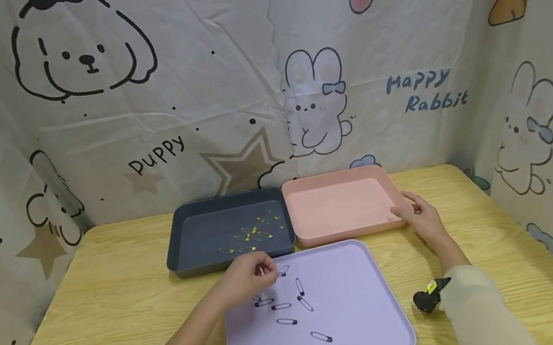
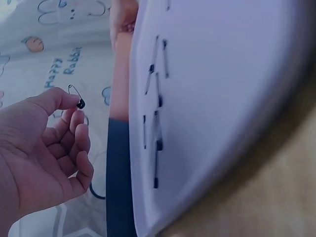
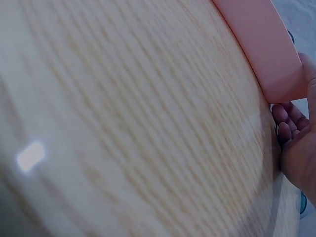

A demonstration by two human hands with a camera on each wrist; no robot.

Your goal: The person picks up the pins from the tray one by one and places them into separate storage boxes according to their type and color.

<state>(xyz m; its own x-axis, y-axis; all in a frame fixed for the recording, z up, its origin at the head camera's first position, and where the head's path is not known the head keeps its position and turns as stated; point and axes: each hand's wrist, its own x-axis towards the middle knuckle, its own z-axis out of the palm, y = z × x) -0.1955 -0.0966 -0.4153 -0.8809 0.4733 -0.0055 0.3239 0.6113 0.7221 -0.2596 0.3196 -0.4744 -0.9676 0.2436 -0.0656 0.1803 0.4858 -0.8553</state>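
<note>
My left hand is above the far left part of a lilac tray. In the left wrist view its thumb and index finger pinch a black safety pin, which looks unfastened. Several black safety pins lie scattered on the lilac tray. Behind it, a dark grey tray contains several yellow safety pins. My right hand grips the near right corner of a pink tray, thumb at the rim and the other fingers outside it.
All three trays stand on a wood-grain table, the grey and pink ones side by side at the back. A patterned curtain hangs behind the table and along both sides. Each wrist wears a small black camera.
</note>
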